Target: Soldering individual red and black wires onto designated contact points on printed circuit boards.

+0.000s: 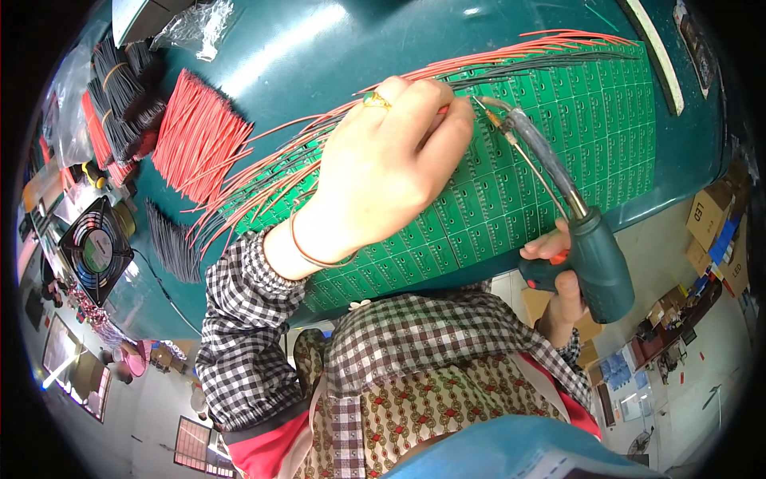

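Observation:
My right hand grips a dark green soldering gun by its handle, with the fingers at its red trigger. The gun's metal tip points at a wide panel of green circuit boards, close beside my left fingertips. My left hand is closed in a pinch above the panel, and a bit of red wire shows between its fingers. Red wires and black wires lie in rows along the panel's far edge. More wires fan out under my left wrist.
On the left of the green table lie a pile of red wires, bundled black wires and loose black wires. A small black fan stands at the left edge. Clear plastic lies at the back. Cardboard boxes stand beyond the table's right side.

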A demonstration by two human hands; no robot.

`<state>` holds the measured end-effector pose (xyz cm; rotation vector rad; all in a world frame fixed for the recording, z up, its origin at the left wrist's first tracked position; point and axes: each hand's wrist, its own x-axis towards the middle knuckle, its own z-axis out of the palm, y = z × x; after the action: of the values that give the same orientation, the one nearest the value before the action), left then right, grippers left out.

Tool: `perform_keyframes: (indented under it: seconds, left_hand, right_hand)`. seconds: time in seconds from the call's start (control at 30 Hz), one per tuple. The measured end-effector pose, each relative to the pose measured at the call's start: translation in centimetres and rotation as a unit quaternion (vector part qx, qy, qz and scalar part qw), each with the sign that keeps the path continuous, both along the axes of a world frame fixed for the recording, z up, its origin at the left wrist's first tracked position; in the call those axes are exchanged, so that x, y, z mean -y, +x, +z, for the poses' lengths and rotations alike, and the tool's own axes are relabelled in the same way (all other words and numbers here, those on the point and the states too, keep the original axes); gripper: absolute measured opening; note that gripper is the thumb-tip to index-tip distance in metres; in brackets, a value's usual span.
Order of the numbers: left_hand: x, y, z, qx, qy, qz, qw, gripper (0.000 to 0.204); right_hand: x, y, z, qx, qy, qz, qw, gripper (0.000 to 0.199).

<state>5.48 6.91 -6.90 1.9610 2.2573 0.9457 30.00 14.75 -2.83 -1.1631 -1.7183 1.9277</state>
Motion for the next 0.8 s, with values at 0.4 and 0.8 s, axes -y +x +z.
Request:
perform_keyframes:
  seconds: [0.4, 0.8]
  left_hand:
    - [0.0, 0.1, 0.2, 0.003, -0.009, 0.002, 1.000, 0.032]
    - [-0.4, -0.3, -1.0, -0.039, 0.055, -0.014, 0.998, 0.027]
  right_hand:
    - [-0.2, -0.1, 0.0, 0.012, -0.011, -0.001, 1.000, 0.075]
    - [0.0, -0.5, 0.4, 0.034, -0.009, -0.008, 0.999, 0.076]
